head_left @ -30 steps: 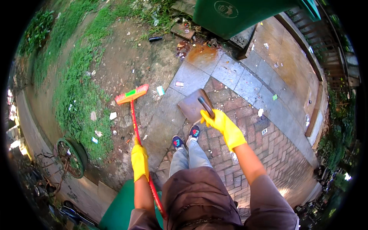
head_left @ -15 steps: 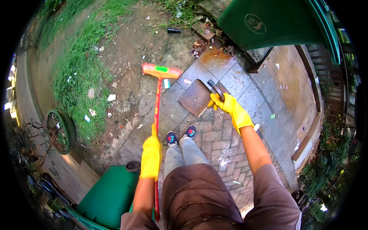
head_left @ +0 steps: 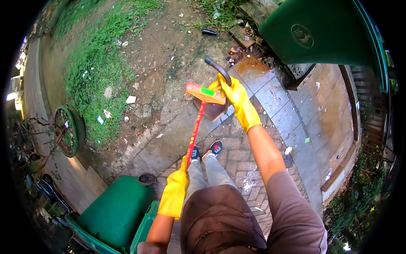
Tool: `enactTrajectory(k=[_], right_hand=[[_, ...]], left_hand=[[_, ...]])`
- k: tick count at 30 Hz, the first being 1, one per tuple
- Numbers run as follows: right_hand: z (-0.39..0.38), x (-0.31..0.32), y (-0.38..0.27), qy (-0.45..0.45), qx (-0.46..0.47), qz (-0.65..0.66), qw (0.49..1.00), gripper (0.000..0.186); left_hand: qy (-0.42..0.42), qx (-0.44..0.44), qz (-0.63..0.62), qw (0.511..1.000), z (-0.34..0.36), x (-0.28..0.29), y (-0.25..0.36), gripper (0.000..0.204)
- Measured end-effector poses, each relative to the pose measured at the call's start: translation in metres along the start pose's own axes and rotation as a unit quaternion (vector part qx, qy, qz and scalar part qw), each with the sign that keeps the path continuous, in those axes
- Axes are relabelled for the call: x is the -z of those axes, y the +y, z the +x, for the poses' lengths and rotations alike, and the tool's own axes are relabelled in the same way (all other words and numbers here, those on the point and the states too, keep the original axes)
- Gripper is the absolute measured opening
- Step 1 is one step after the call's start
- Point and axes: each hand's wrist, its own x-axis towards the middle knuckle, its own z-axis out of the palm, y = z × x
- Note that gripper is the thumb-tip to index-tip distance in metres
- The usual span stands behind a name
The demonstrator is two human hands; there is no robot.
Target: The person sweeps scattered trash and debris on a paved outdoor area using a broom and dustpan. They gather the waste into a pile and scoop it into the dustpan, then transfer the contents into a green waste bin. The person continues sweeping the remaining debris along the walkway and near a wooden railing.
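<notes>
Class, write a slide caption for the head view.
Left grip on a red-handled broom, right grip on a dustpan, above brick paving.

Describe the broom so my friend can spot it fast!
From the green bin at lower left, look right to the yellow-gloved left hand. It holds the broom: a red stick with an orange head. A bright green patch on that head sets it apart from the brown dustpan.

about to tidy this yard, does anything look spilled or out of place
Yes: an orange-brown stain discolours the paving near the upper-right green bin, unlike the grey next to it; I can't tell whether it was spilled. A white scrap and a dark object lying on the ground look like stray litter.
</notes>
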Motion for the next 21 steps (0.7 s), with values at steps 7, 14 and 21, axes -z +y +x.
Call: enactTrajectory(k=[7,14,21], right_hand=[[-0.019,-0.014,-0.022,-0.110,0.007,-0.102,0.989,0.045],[0.012,-0.022,-0.003,-0.149,0.035,-0.175,0.973,0.032],[0.006,-0.024,0.002,-0.142,-0.027,-0.180,0.973,0.032]], left_hand=[[0.145,0.132,-0.041,0.980,0.011,0.018,-0.065,0.081],[0.031,0.170,-0.037,0.984,0.054,0.060,-0.051,0.087],[-0.049,0.004,-0.120,0.992,0.016,-0.035,-0.018,0.075]])
